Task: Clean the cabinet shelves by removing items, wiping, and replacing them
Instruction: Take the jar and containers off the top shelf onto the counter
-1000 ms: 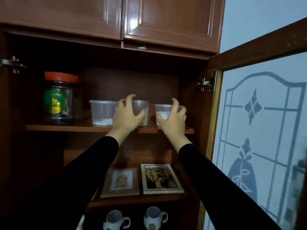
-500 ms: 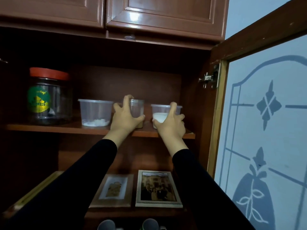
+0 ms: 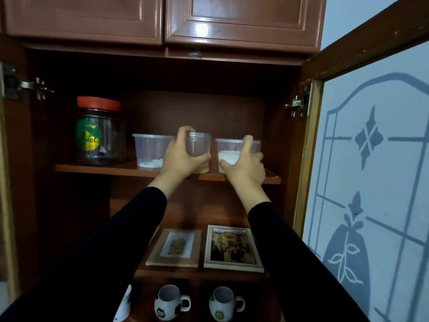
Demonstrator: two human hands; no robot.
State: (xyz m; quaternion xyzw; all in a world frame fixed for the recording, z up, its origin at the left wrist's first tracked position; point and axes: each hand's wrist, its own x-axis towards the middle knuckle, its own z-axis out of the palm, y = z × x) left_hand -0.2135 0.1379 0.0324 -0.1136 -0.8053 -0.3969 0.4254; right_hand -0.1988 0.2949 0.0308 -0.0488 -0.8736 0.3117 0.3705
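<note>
Shelf (image 3: 92, 168), left hand (image 3: 183, 156) gripping small jar (image 3: 200, 147), right hand (image 3: 246, 166) gripping tub (image 3: 228, 149)

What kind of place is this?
Probably a home: a wooden cabinet with a patterned glass door holding framed photos, football mugs and a red-lidded jar.

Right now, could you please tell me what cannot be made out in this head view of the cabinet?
- The small jar's contents: the left hand covers its lower part.
- The right tub's base: the right hand hides it.
- The red-lidded jar's label text: too small and dim.
- The mugs below: cut off by the bottom edge.
- The framed photos' details: too small.
</note>
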